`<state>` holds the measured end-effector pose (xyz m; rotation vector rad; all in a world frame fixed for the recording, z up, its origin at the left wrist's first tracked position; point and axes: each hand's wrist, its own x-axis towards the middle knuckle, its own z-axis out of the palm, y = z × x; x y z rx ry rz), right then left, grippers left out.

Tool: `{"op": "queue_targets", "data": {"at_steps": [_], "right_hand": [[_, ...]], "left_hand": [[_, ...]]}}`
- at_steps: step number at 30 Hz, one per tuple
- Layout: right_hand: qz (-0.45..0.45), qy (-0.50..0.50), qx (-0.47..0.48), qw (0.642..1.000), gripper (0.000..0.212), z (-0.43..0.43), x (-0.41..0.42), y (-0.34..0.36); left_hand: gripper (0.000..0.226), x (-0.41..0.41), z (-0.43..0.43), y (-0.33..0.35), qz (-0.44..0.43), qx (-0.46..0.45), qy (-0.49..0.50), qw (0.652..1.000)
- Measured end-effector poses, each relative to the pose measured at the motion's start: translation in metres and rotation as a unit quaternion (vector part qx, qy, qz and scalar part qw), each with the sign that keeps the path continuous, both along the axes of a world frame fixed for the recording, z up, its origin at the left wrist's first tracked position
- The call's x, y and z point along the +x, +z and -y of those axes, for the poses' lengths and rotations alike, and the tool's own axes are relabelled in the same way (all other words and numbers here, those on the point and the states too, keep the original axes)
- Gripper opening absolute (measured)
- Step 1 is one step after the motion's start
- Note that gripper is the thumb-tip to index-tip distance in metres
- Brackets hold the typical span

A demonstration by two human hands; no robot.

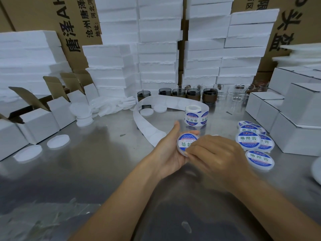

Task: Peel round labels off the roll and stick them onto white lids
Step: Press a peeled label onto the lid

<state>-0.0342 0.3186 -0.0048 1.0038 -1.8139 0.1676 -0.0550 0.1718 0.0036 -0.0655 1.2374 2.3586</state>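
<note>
My left hand (169,150) cradles a white lid (184,142) that carries a round blue-and-white label. Over the lid's right side lies my right hand (215,153), its fingertips pressing on the label; part of the label is hidden under it. The label roll (195,116) stands on the metal table just beyond my hands, and its empty backing strip (147,131) loops away to the left. Several labelled lids (248,139) lie in a loose pile to the right. Bare white lids (58,140) lie at the left, with more heaped further back (104,106).
Open white cartons (40,119) line the left edge and closed white boxes (295,122) the right. Dark and clear glass cups (194,93) stand in a row behind the roll. Stacks of white foam (156,49) and brown cardboard boxes fill the back.
</note>
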Motion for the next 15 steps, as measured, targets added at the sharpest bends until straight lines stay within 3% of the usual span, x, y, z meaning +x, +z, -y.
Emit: {"op": "queue_targets", "data": {"at_steps": [5, 15], "right_hand": [[-0.001, 0.006, 0.005, 1.0, 0.021, 0.0003, 0.0017, 0.0018], [0.017, 0.003, 0.01, 1.0, 0.021, 0.0009, 0.0034, 0.0033]], "left_hand": [[0.026, 0.002, -0.0005, -0.0012, -0.047, -0.027, 0.001, 0.999], [0.023, 0.0032, -0.0012, -0.0011, -0.081, -0.042, 0.009, 0.996]]}}
